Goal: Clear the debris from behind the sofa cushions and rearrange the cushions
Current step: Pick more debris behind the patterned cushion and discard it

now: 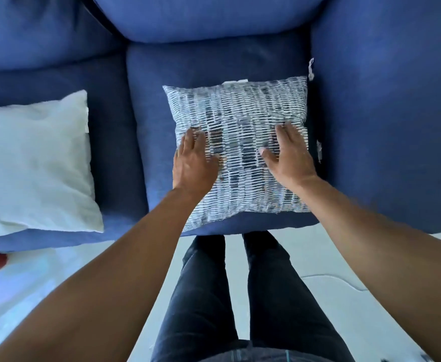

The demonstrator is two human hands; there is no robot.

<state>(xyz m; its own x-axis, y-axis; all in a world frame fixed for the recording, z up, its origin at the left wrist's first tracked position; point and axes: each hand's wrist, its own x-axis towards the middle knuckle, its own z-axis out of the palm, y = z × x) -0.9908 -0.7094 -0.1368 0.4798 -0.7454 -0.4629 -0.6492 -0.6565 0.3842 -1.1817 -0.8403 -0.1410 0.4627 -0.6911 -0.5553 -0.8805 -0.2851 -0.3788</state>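
Head view: the left hand point(194, 159) and right hand point(290, 152) press flat, fingers straight, gripping nothing, on the blue-and-white woven square cushion point(240, 152) lying on the blue fabric sofa point(384, 113); it seems not yet propped up.

Bright, even daylight, soft shadows, wide-angle bowing at the edges (slight motion blur over both hands).

Blue sofa point(162, 74), seen from above. Right seat cushion point(151, 131) carries a woven blue-and-white patterned cushion point(240, 111) lying flat, near the armrest point(384, 113). Left seat cushion point(109, 100) carries a plain white cushion point(31, 163), flat, well apart from the patterned one. Pale floor point(344, 257) in front of the sofa.
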